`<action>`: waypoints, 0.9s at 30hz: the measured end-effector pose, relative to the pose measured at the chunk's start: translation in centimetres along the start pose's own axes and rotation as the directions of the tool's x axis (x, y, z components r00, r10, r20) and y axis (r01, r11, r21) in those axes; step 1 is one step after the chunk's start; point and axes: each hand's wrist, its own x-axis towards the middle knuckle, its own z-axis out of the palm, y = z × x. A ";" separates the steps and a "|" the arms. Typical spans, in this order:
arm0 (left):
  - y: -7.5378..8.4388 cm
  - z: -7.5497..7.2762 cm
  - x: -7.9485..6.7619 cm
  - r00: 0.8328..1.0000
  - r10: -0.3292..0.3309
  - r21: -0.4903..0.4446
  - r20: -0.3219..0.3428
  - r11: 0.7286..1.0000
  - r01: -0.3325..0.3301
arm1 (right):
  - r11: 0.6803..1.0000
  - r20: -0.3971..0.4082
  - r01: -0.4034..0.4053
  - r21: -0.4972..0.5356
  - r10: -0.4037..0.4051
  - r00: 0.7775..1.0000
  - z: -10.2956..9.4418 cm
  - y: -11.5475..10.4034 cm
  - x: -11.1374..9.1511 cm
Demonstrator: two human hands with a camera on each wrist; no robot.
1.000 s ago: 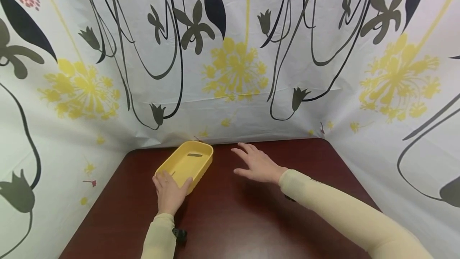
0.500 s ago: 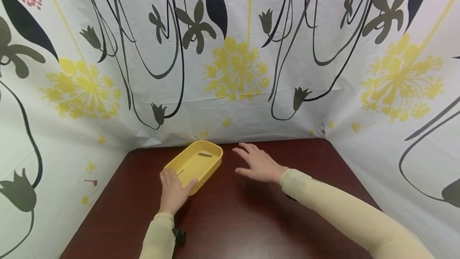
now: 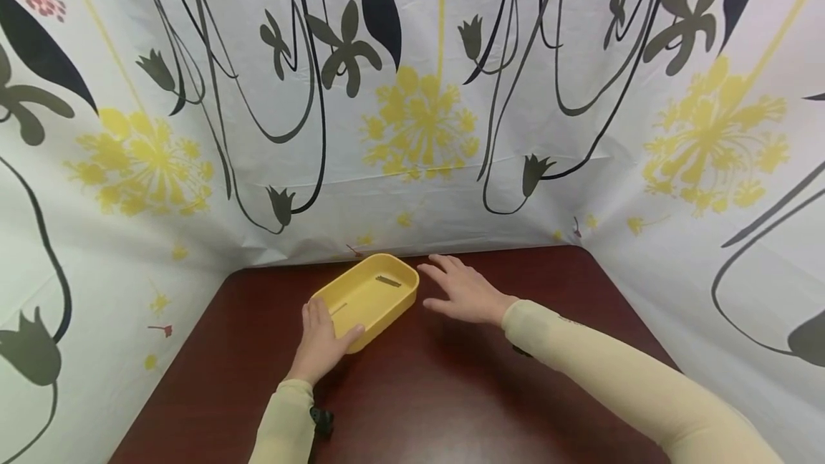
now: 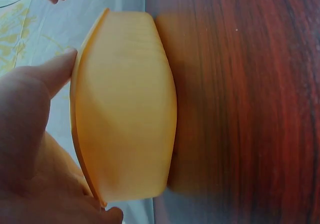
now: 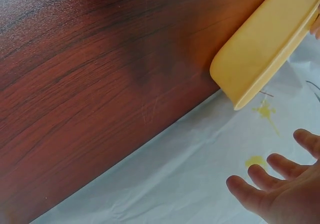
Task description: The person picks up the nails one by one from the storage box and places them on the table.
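Note:
A yellow oblong tray (image 3: 361,303) with rounded corners lies slantwise toward the back of the table, its outer wall filling the middle of the left wrist view. My left hand (image 3: 320,346) grips its near end, the thumb on the right rim and the fingers along the left. Inside the tray are a dark strip (image 3: 388,281) and a thinner mark; what they are is too small to tell. Off the tray's right side hovers my right hand (image 3: 467,294), fingers spread and relaxed, touching nothing. In the right wrist view, a gap separates its fingertips from the tray (image 5: 265,43).
The dark red-brown wooden table (image 3: 438,392) extends in front of and around the tray. White cloth with a flower print (image 3: 425,220) hangs behind the table and along both sides, close to its edges.
My left hand has slid the tray rightward across the table, bringing its far end close to my right hand. The right hand has stayed nearly still.

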 end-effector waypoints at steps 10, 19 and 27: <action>0.5 0.1 -0.1 0.997 0.031 -0.050 0.070 0.998 -0.028 | 1.000 0.002 -0.013 -0.014 0.013 1.000 -0.1 -0.2 0.2; 0.4 0.3 0.2 0.993 0.051 -0.056 0.110 0.997 -0.045 | 1.000 -0.001 -0.014 -0.011 0.014 1.000 0.4 -0.3 0.6; 0.6 0.7 0.2 0.990 0.096 -0.072 0.106 0.993 -0.088 | 0.999 0.003 0.011 -0.032 -0.011 1.000 0.8 -0.5 1.0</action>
